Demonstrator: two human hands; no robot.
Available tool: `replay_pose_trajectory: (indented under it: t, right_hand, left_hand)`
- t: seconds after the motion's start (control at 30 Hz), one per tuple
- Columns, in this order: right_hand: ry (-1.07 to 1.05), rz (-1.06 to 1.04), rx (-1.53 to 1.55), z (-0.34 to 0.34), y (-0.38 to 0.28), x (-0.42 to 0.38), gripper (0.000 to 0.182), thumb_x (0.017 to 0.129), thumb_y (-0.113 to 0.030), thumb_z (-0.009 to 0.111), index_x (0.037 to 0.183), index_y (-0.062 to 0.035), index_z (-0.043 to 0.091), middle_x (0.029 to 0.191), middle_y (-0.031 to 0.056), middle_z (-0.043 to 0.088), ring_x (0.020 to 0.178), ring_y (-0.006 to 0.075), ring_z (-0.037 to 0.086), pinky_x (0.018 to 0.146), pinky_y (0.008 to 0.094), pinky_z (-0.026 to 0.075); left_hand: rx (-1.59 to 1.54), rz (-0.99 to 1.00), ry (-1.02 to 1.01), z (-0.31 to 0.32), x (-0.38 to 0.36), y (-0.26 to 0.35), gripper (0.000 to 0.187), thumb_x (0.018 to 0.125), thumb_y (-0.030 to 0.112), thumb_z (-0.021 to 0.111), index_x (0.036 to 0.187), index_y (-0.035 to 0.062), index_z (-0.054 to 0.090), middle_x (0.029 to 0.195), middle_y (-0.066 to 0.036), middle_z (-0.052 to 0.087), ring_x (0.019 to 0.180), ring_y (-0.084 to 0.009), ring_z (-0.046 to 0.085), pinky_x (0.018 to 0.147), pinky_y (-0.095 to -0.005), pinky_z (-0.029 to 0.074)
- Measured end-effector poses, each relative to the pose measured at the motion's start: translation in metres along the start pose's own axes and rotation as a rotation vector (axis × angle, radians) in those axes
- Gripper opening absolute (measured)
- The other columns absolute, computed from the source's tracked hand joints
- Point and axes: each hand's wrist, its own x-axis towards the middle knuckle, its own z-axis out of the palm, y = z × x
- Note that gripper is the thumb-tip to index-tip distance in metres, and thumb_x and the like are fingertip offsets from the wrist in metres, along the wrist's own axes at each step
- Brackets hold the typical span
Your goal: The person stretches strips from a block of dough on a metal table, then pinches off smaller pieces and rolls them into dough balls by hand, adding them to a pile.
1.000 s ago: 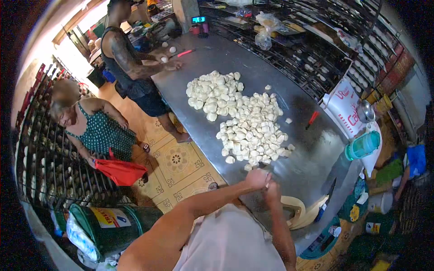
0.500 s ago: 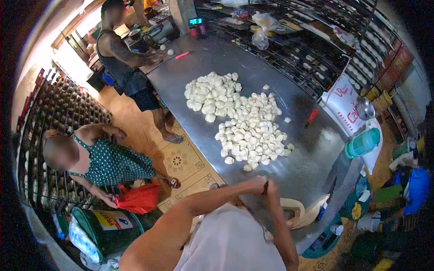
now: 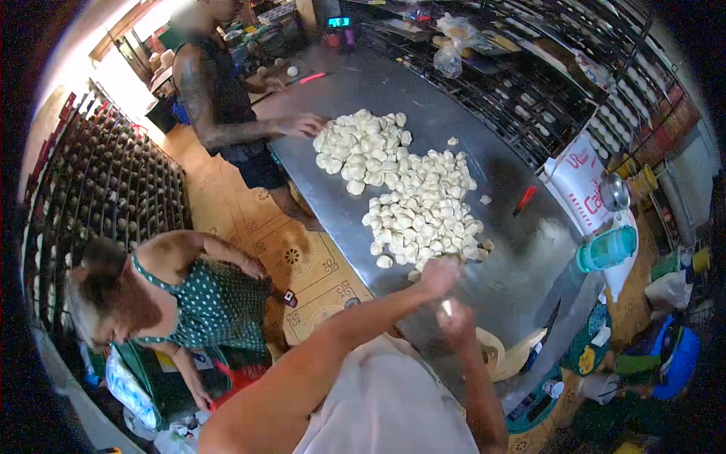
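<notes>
**Hands at the near edge of the dough heap**

Here's the steel table [image 3: 423,83], and spread across its middle is a big heap of dough pieces [image 3: 404,189] — small, pale, lumpy cuts, piled thick at the far end and running down towards the person. The left hand [image 3: 439,274] hangs right at the heap's near edge, over the last stray pieces, its fingers curled together; whether they pinch a piece, I cannot tell. The right hand [image 3: 456,319] sits just beside and below it, fingers closed round something small and pale [image 3: 448,306] too tiny to name. Under that hand, a long pale dough strip [image 3: 503,354] curves along the table's near corner.

Containers: a teal lidded jar [image 3: 607,248] stands at the table's right edge, contents unseen. A clear plastic bag [image 3: 449,60] rests on the far racks.

Across the table, a co-worker's hand [image 3: 302,125] touches the heap's far end.
</notes>
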Motion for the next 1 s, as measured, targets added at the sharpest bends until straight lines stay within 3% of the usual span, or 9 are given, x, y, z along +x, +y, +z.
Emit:
replay_pose_trajectory:
  t: [0.07, 0.13, 0.2, 0.27, 0.37, 0.6, 0.87, 0.93, 1.0]
  right_hand:
    - [0.160, 0.073, 0.057, -0.010, -0.003, 0.012, 0.030, 0.089, -0.020, 0.066, 0.108, 0.0022, 0.060, 0.085, 0.0250, 0.065, 0.074, 0.0427, 0.064, 0.065, 0.0465, 0.050]
    - [0.486, 0.179, 0.163, 0.000, 0.009, 0.021, 0.030, 0.090, -0.023, 0.066, 0.106, 0.0019, 0.060, 0.087, 0.0238, 0.066, 0.075, 0.0425, 0.063, 0.066, 0.0462, 0.051]
    - [0.525, 0.195, 0.331, 0.015, 0.025, 0.024, 0.032, 0.090, -0.024, 0.066, 0.108, 0.0014, 0.060, 0.090, 0.0229, 0.067, 0.078, 0.0427, 0.063, 0.068, 0.0467, 0.051]
    - [0.305, 0.124, 0.263, 0.048, 0.054, 0.018, 0.034, 0.090, -0.024, 0.066, 0.111, 0.0009, 0.059, 0.092, 0.0221, 0.067, 0.080, 0.0429, 0.063, 0.070, 0.0473, 0.052]
    - [0.291, -0.003, -0.142, 0.056, 0.055, -0.008, 0.036, 0.091, -0.026, 0.066, 0.115, 0.0001, 0.058, 0.096, 0.0208, 0.068, 0.084, 0.0433, 0.063, 0.073, 0.0482, 0.052]
    - [0.228, 0.143, -0.064, 0.074, 0.061, 0.001, 0.039, 0.091, -0.028, 0.066, 0.117, -0.0010, 0.056, 0.094, 0.0224, 0.068, 0.083, 0.0452, 0.065, 0.072, 0.0514, 0.052]
    - [0.129, 0.150, -0.002, 0.017, 0.047, 0.007, 0.035, 0.092, -0.025, 0.065, 0.114, 0.0011, 0.056, 0.089, 0.0258, 0.067, 0.077, 0.0471, 0.065, 0.069, 0.0531, 0.050]
    - [0.350, 0.223, -0.169, 0.017, 0.051, 0.014, 0.031, 0.092, -0.024, 0.064, 0.109, 0.0014, 0.058, 0.087, 0.0243, 0.067, 0.075, 0.0434, 0.065, 0.067, 0.0500, 0.051]
    - [0.388, 0.087, -0.095, 0.022, 0.045, 0.014, 0.031, 0.092, -0.024, 0.065, 0.108, 0.0015, 0.059, 0.086, 0.0239, 0.067, 0.075, 0.0423, 0.065, 0.067, 0.0497, 0.051]
  left_hand:
    - [-0.113, 0.132, 0.476, -0.010, 0.010, 0.010, 0.033, 0.099, 0.030, 0.053, 0.111, 0.0004, 0.062, 0.093, -0.027, 0.068, 0.090, -0.0430, 0.068, 0.074, -0.0536, 0.055]
    - [-0.072, 0.275, 0.456, -0.021, -0.002, 0.020, 0.033, 0.097, 0.028, 0.055, 0.111, -0.0020, 0.061, 0.098, -0.029, 0.067, 0.094, -0.0431, 0.068, 0.077, -0.0527, 0.055]
    - [0.004, 0.501, 0.417, -0.038, -0.025, 0.022, 0.034, 0.095, 0.023, 0.057, 0.111, -0.0070, 0.059, 0.107, -0.033, 0.064, 0.103, -0.0433, 0.066, 0.083, -0.0507, 0.055]
    - [-0.118, 0.254, -0.239, 0.002, -0.033, -0.013, 0.027, 0.092, 0.019, 0.058, 0.104, -0.0049, 0.061, 0.103, -0.032, 0.066, 0.097, -0.0462, 0.067, 0.079, -0.0517, 0.056]
    - [-0.081, 0.215, -0.451, 0.056, -0.038, -0.053, 0.023, 0.092, 0.019, 0.057, 0.100, -0.0022, 0.064, 0.096, -0.029, 0.069, 0.088, -0.0451, 0.068, 0.076, -0.0545, 0.055]
    - [0.103, 0.128, -0.034, 0.021, -0.050, -0.015, 0.031, 0.096, 0.027, 0.054, 0.081, 0.0047, 0.069, 0.075, -0.020, 0.068, 0.076, -0.0384, 0.070, 0.066, -0.0513, 0.054]
    - [-0.071, -0.003, 0.088, -0.007, 0.002, 0.009, 0.032, 0.092, 0.034, 0.061, 0.100, 0.0041, 0.070, 0.089, -0.024, 0.069, 0.081, -0.0394, 0.070, 0.069, -0.0497, 0.056]
    - [-0.012, 0.325, 0.353, -0.009, 0.008, 0.005, 0.030, 0.090, 0.027, 0.064, 0.105, 0.0013, 0.067, 0.098, -0.027, 0.067, 0.090, -0.0390, 0.068, 0.073, -0.0497, 0.056]
    - [0.083, 0.575, 0.302, -0.010, 0.002, -0.003, 0.038, 0.085, 0.022, 0.069, 0.114, -0.0017, 0.062, 0.111, -0.032, 0.063, 0.103, -0.0384, 0.066, 0.077, -0.0496, 0.056]
